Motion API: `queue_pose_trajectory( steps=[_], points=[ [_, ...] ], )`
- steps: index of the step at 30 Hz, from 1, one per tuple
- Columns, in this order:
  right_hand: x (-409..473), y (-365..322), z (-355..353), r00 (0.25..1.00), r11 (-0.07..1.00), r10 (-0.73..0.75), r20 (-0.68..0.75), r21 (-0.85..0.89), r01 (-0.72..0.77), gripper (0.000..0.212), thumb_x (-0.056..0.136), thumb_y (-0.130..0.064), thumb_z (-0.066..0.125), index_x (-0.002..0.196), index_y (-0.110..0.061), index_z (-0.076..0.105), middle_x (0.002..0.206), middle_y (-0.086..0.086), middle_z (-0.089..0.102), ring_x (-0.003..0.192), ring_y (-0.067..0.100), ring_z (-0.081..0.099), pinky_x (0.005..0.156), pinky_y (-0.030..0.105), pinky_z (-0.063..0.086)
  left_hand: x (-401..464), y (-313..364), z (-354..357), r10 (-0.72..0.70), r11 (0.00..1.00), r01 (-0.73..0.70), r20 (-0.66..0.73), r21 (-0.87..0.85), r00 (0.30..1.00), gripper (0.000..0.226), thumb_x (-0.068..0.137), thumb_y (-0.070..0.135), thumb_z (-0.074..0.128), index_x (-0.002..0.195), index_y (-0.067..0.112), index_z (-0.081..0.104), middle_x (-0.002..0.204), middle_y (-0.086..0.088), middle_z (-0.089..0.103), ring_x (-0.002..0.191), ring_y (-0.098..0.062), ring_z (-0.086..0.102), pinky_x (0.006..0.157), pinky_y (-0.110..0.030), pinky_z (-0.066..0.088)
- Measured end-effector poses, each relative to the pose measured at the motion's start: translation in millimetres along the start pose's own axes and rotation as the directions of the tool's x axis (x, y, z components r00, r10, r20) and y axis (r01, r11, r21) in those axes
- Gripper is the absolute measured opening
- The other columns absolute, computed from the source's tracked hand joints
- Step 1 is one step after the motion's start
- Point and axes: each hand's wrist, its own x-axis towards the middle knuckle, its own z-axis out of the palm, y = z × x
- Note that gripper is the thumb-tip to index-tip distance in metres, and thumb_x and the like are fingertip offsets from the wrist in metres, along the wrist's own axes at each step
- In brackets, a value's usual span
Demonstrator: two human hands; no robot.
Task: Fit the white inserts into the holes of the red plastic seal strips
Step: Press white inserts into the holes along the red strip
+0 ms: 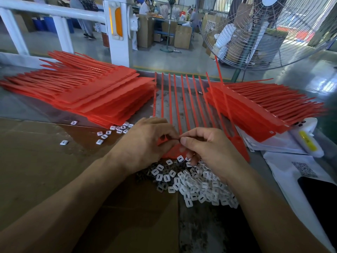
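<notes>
A comb of joined red seal strips (184, 99) lies in front of me, its thin tails pointing away. My left hand (145, 145) pinches the near flat end of this comb. My right hand (206, 148) meets it there, thumb and forefinger closed at the same spot; whether an insert sits between the fingertips is hidden. A heap of small white inserts (197, 185) lies just below both hands. A few more inserts (116, 129) are scattered to the left.
Stacks of red seal strips lie at the left (87, 92) and right (264, 110). A white marker-like object (308, 141), papers (299, 172) and a dark phone (321, 198) sit at the right. Brown cardboard (45, 161) covers the near table. A big fan (269, 30) stands behind.
</notes>
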Motion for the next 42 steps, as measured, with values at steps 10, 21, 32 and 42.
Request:
queue_pose_trajectory(
  steps=[10, 21, 32, 42],
  points=[
    [-1.4, -1.7, 0.2, 0.999, 0.998, -0.035, -0.012, -0.059, 0.034, 0.018, 0.102, -0.028, 0.064, 0.090, -0.037, 0.074, 0.082, -0.003, 0.075, 0.061, 0.005, 0.060, 0.053, 0.024, 0.048, 0.5, 1.8, 5.8, -0.130, 0.975, 0.118, -0.051, -0.186, 0.990, 0.014, 0.089, 0.027, 0.075, 0.103, 0.027, 0.069, 0.091, 0.015, 0.067, 0.087, -0.008, 0.064, 0.075, -0.032, 0.054],
    [-3.2, -5.6, 1.4, 1.000, 0.997, -0.009, 0.016, -0.075, 0.010, 0.020, 0.107, -0.025, 0.054, 0.095, -0.026, 0.071, 0.084, 0.007, 0.073, 0.067, 0.019, 0.055, 0.060, 0.038, 0.043, 2.0, 4.0, 3.0, 0.013, 0.990, -0.025, -0.090, -0.139, 0.996, 0.012, 0.090, 0.020, 0.076, 0.101, 0.018, 0.072, 0.093, 0.011, 0.066, 0.083, -0.011, 0.064, 0.074, -0.034, 0.054],
    [-2.5, -4.0, -3.6, 0.998, 0.997, -0.047, 0.035, 0.063, 0.045, 0.013, 0.098, -0.033, 0.070, 0.092, -0.022, 0.074, 0.077, -0.003, 0.071, 0.059, 0.009, 0.056, 0.052, 0.022, 0.047, 1.2, 4.4, 2.8, -0.049, 0.978, 0.022, -0.128, -0.206, 0.991, 0.009, 0.089, 0.017, 0.077, 0.096, 0.018, 0.071, 0.091, 0.011, 0.066, 0.084, -0.013, 0.065, 0.072, -0.027, 0.054],
    [-2.0, -4.1, -2.6, 0.999, 1.000, -0.021, 0.024, 0.007, 0.021, 0.019, 0.105, -0.030, 0.058, 0.100, -0.018, 0.072, 0.078, -0.004, 0.072, 0.060, 0.009, 0.056, 0.053, 0.022, 0.047, 2.9, 6.9, 1.8, -0.010, 0.993, -0.004, -0.111, -0.120, 0.994, 0.012, 0.091, 0.024, 0.072, 0.101, 0.019, 0.071, 0.094, 0.010, 0.065, 0.085, -0.011, 0.064, 0.073, -0.029, 0.053]
  ],
)
